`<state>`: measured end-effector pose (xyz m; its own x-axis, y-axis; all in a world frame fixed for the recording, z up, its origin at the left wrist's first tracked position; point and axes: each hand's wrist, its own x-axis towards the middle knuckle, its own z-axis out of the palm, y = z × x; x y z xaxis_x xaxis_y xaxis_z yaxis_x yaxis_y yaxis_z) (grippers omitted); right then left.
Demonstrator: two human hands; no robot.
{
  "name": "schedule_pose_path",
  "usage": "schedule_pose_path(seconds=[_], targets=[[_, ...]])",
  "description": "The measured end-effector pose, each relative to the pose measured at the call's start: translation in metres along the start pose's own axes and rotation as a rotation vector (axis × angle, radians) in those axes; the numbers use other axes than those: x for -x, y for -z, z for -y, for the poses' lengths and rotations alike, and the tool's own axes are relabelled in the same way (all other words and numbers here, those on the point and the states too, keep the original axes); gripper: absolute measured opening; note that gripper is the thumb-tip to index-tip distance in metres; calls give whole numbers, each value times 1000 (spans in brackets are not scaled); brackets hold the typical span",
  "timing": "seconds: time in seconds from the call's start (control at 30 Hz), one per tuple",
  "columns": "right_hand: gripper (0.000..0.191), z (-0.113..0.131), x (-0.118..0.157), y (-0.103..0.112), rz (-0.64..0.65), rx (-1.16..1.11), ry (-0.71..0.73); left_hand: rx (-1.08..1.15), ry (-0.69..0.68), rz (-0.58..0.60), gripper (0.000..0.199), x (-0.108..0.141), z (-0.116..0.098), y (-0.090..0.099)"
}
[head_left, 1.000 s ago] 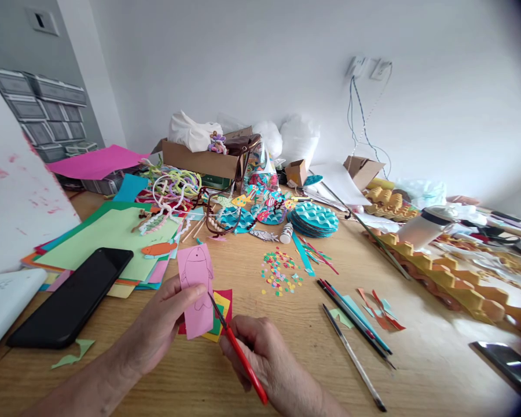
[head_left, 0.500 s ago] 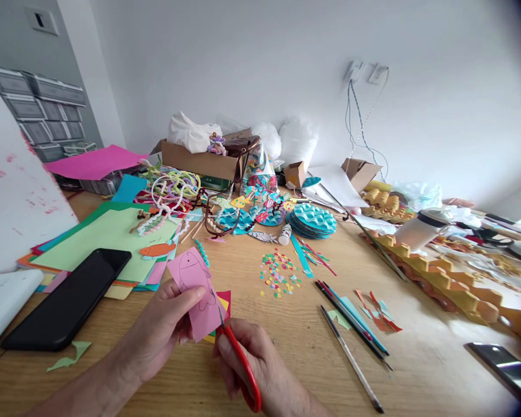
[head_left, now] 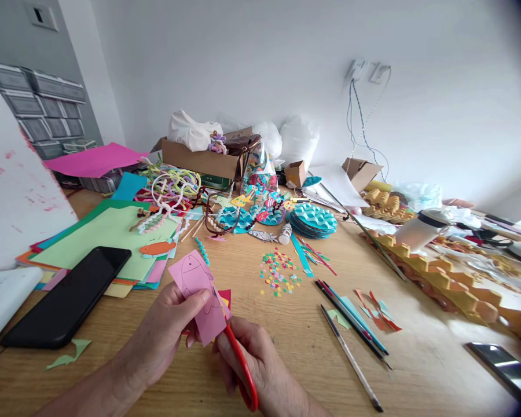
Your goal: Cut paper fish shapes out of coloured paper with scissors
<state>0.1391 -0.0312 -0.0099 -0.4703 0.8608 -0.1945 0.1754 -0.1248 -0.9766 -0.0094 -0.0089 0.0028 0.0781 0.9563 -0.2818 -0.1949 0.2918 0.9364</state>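
Observation:
Between the thumb and fingers of my left hand (head_left: 173,315) is a pink sheet of paper (head_left: 191,277) with a fish outlined on it in dark line. My right hand (head_left: 256,353) is closed round the handles of red scissors (head_left: 243,362). Their blades lie in the paper's right edge, along a slit beside the drawn fish, and are partly hidden by the paper. Red and yellow paper pieces (head_left: 226,298) lie on the table behind it. An orange paper fish (head_left: 157,249) rests on the stack of coloured paper (head_left: 91,237) to the left.
A black phone (head_left: 67,298) lies on the left. Paper confetti (head_left: 280,272), brushes and pencils (head_left: 351,318), and orange scraps (head_left: 377,313) spread to the right. Stacked blue scalloped discs (head_left: 312,220) stand farther back. A yellow egg carton (head_left: 443,284) runs along the right side.
The scissors have moved deeper into the pink paper, and the strip on its right side now stands slightly apart. The paper has shifted a little to the right with my left hand.

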Motion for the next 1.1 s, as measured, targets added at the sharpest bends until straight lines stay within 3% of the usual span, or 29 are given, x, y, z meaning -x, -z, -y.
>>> schedule_pose_path(seconds=[1.1], targets=[[51, -2, -2, -2, -60, 58, 49, 70, 12, -29, 23, 3, 1, -5]])
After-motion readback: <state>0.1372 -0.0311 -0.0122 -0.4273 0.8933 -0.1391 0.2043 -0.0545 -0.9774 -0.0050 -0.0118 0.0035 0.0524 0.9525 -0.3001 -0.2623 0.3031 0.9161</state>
